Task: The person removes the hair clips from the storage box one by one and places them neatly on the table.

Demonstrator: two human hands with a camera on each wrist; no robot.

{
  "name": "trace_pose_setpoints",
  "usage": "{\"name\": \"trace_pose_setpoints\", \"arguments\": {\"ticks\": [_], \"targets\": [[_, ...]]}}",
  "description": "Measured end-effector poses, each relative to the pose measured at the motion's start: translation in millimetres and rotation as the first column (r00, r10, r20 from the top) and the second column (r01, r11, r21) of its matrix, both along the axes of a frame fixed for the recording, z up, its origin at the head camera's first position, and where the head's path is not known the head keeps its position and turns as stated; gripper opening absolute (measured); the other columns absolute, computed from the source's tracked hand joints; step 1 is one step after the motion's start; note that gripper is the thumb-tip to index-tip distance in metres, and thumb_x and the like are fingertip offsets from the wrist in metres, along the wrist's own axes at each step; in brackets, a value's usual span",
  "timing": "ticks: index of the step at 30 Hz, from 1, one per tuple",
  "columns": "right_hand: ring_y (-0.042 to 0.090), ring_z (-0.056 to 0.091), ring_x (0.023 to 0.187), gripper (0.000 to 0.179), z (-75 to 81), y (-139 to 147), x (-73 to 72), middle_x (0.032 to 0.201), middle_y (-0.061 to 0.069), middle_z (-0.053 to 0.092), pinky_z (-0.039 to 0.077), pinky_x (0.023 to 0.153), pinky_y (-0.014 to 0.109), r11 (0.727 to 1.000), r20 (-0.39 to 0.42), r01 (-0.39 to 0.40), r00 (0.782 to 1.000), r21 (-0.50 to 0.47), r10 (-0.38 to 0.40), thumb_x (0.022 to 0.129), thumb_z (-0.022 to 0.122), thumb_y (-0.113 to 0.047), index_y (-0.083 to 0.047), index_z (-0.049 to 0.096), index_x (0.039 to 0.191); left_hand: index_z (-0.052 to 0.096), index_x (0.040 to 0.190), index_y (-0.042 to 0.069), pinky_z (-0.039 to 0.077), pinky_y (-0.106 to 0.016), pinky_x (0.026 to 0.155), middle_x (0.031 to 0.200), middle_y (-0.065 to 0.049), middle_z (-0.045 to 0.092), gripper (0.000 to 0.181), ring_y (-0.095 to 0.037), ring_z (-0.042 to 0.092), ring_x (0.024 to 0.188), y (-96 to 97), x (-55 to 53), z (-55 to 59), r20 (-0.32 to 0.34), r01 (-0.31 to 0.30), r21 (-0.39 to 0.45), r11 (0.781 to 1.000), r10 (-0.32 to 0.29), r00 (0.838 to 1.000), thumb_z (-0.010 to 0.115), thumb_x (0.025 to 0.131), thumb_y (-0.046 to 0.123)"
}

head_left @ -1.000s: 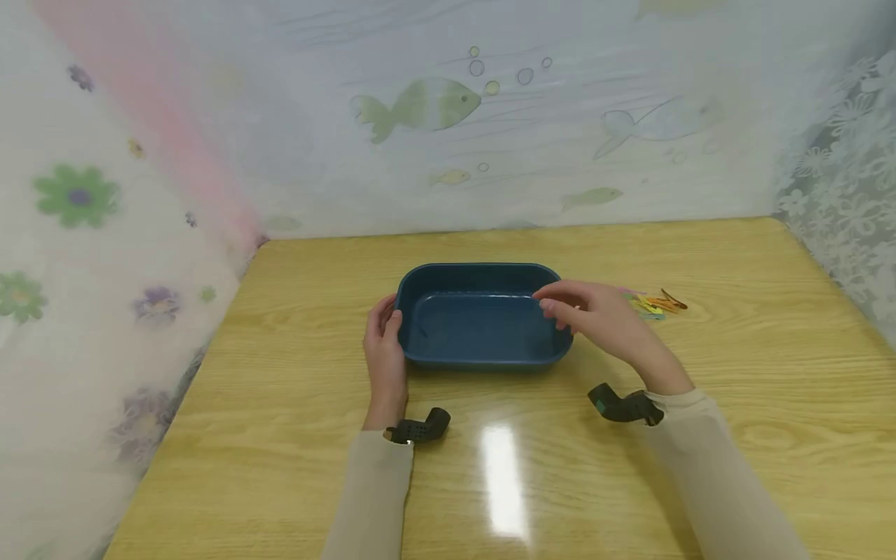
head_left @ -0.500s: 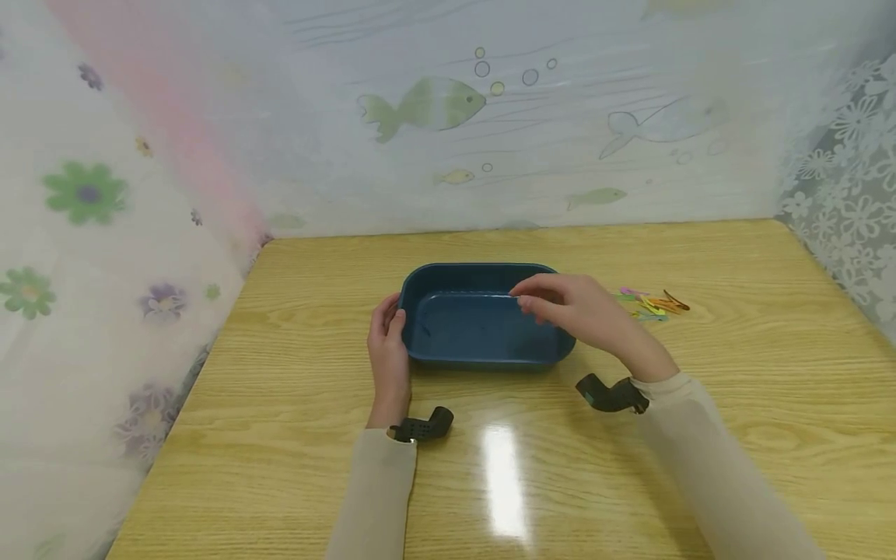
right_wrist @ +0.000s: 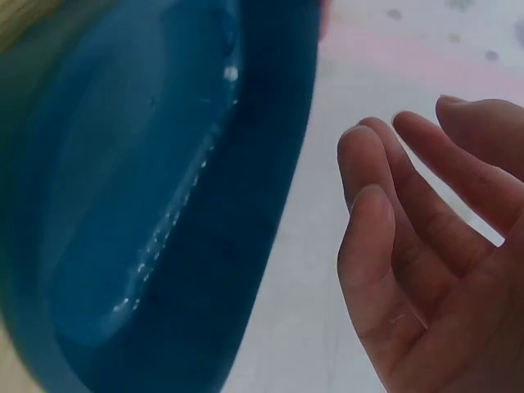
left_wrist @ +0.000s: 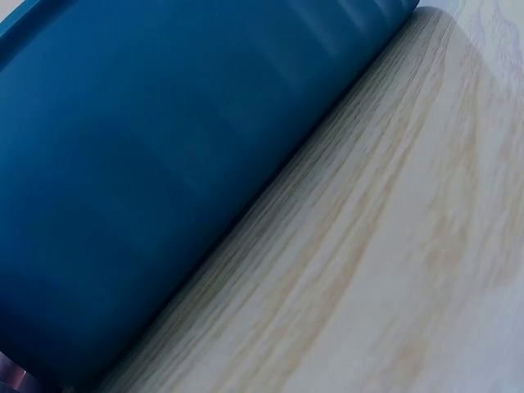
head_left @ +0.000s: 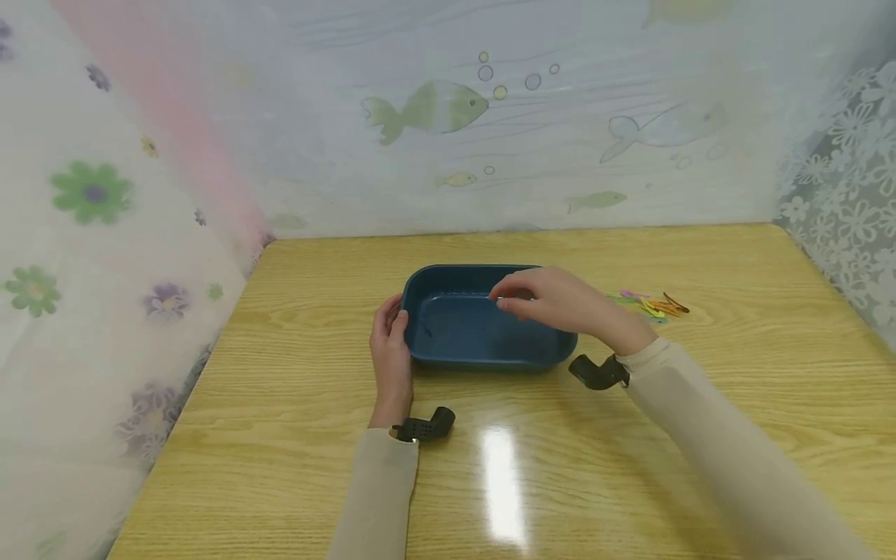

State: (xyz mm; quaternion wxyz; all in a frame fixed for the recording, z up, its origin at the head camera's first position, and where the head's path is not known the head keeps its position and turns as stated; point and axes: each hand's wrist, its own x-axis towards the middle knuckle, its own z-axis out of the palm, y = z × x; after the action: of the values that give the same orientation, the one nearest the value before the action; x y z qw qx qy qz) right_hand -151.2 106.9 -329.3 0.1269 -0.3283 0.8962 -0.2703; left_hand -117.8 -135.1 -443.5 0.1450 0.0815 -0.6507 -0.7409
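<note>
A dark blue rounded rectangular basin [head_left: 455, 330] sits on the table, and its side wall [left_wrist: 164, 147] fills much of the left wrist view. My left hand [head_left: 392, 354] holds its left end, thumb near the rim, the other fingers partly hidden against the wall. Above the basin's right half hovers my right hand [head_left: 553, 299]. In the right wrist view its fingers [right_wrist: 368, 246] are loosely bent, the thumb is apart from the index finger, and nothing shows between them. A small dark mark [head_left: 428, 330] lies on the basin floor at the left; its kind is unclear.
Right of the basin, several slim, brightly coloured small pieces [head_left: 658, 307] lie in a pile on the wood-grain table [head_left: 294, 373]. Behind the table hangs a sheet [head_left: 532, 148] printed with fish. Flower-patterned sheets [head_left: 91, 257] border the left side.
My right hand has moved left over the basin, from its right rim toward the middle. More of the coloured pile came into sight. My left hand keeps its hold on the basin.
</note>
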Motion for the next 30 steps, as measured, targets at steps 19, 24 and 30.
{"name": "trace_pose_setpoints", "arguments": {"ticks": [19,24,30], "targets": [[0.023,0.058,0.080,0.032,0.9,-43.3,-41.8,0.098,0.007,0.062,0.048,0.068,0.037,0.993,0.222,-0.115,0.969,0.008,0.110,0.092,0.048,-0.026,-0.013,0.055,0.120,0.044,0.127,0.007,0.032,-0.028,0.096,0.125,-0.003,0.047,0.033,-0.012,0.042,0.115,2.7,10.1,22.5,0.039,0.010,-0.001,1.000,-0.010,0.999,0.042,0.095,0.016],[0.018,0.059,0.082,0.031,-5.7,-52.3,-55.4,0.099,0.003,0.061,0.049,0.069,0.034,0.994,0.293,-0.105,0.950,-0.020,0.107,0.092,0.048,-0.026,-0.014,0.054,0.120,0.045,0.126,0.007,0.033,-0.027,0.095,0.123,-0.002,0.049,0.032,-0.010,0.044,0.112,2.0,8.8,21.6,0.034,0.015,0.005,1.000,-0.015,0.999,0.042,0.095,0.016],[0.014,0.060,0.080,0.029,-22.7,-66.1,-65.5,0.095,0.000,0.063,0.050,0.066,0.029,0.995,0.304,-0.097,0.948,-0.010,0.096,0.091,0.050,-0.022,-0.013,0.057,0.117,0.045,0.126,0.006,0.034,-0.030,0.095,0.123,-0.005,0.049,0.032,-0.012,0.044,0.112,3.4,10.3,19.9,0.022,0.019,0.033,0.999,-0.019,1.000,0.042,0.095,0.015]]}}
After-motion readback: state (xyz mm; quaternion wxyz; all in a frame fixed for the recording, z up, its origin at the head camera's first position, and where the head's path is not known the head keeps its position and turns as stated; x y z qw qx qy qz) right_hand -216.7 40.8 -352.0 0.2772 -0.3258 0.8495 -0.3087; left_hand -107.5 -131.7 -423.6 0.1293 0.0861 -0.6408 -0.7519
